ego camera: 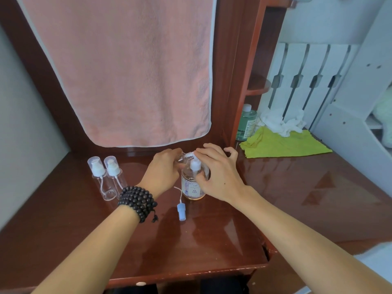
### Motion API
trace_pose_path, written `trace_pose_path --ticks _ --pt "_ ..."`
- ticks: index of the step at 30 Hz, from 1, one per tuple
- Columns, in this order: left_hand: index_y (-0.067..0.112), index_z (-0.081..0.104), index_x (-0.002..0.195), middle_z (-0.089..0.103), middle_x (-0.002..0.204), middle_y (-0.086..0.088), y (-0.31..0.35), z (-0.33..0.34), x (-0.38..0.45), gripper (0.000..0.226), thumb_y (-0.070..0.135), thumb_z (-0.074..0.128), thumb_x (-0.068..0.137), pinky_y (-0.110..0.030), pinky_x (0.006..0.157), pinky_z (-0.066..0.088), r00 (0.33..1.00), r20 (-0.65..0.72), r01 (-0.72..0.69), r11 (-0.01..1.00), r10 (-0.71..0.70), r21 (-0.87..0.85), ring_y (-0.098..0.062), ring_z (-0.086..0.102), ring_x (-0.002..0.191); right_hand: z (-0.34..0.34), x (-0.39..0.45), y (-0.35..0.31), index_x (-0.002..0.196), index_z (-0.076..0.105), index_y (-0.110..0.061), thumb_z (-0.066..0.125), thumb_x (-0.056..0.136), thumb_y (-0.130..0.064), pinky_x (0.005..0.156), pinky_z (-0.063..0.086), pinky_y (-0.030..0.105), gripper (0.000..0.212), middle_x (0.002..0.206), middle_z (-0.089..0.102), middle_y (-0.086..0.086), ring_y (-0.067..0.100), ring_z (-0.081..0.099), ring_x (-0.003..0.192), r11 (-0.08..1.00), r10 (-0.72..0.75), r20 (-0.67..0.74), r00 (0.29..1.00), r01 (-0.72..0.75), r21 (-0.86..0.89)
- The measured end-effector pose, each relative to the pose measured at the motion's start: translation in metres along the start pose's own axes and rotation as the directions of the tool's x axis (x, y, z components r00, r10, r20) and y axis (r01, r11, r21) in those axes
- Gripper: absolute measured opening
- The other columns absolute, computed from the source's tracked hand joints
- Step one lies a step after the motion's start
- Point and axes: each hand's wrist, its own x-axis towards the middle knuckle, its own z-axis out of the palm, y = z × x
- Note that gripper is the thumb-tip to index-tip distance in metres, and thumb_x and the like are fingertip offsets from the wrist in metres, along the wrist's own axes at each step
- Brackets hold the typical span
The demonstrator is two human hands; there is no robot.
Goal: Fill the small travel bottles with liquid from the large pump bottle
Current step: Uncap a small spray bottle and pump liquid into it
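Dark wooden desk (pixel 212 240): your left hand (pixel 163 170) grips an uncapped travel bottle (pixel 182 159) at the pump bottle (pixel 194 183) spout, mid-desk; right hand (pixel 216 177) presses the pump. Two capped bottles (pixel 107 177) near the left edge look empty, still unfilled.

Upright pump bottle (pixel 192 185) — capped travel bottles (pixel 107 179)

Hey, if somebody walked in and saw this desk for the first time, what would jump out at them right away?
Probably the big pink towel hanging over the back of the desk. Below it, mid-desk, the left hand tilts a small open bottle to the top of the pump bottle, where the right hand rests. Next come two capped travel bottles standing at the left and a lime-green cloth at the right.
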Motion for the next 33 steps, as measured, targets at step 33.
trace_pose_path --ticks 33 --pt "0.022 0.062 0.092 0.065 0.086 0.0 -0.008 0.004 -0.003 0.015 0.008 0.064 0.087 -0.018 0.071 0.039 0.99 0.114 0.094 0.986 -0.078 -0.14 -0.013 0.059 0.081 0.004 0.002 -0.003 0.103 0.078 -0.01 0.07 0.062 -0.014 0.103 0.025 0.051 0.042 0.107 0.073 -0.003 0.017 0.067 0.107 1.0 -0.007 0.031 0.999 0.008 -0.022"
